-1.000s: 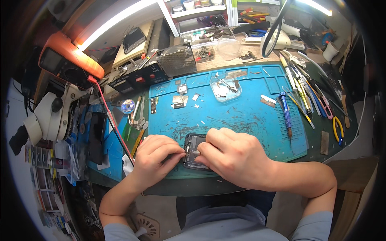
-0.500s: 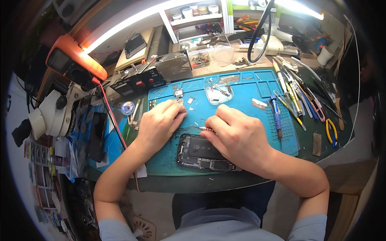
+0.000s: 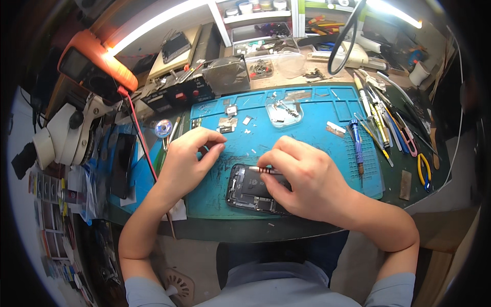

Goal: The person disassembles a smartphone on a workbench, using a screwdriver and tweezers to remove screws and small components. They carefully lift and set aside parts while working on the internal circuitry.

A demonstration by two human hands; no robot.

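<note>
An opened smartphone [image 3: 250,194], its black battery and inner boards showing, lies on the blue work mat [image 3: 317,148]. Over its right half is my right hand [image 3: 304,179], closed around a slim silver pen-shaped tool [image 3: 264,170] with dark rings on its grip. The tool's end points left above the phone; its exact kind is hard to make out. To the left of the phone, above the mat, my left hand [image 3: 192,156] has thumb and forefinger apart and nothing between them. Small pale parts [image 3: 247,121] lie beyond the hands.
A clear dish [image 3: 284,113] of small parts sits at the mat's far side. Right of it lie a blue screwdriver [image 3: 357,148], several pens and tweezers, and yellow pliers [image 3: 424,171]. An orange multimeter [image 3: 97,66] and a white microscope arm [image 3: 64,140] stand at left.
My left hand has drawn back left from the small parts, and its fingers have parted. The tool in my right hand has lowered over the phone, and the view has shifted slightly.
</note>
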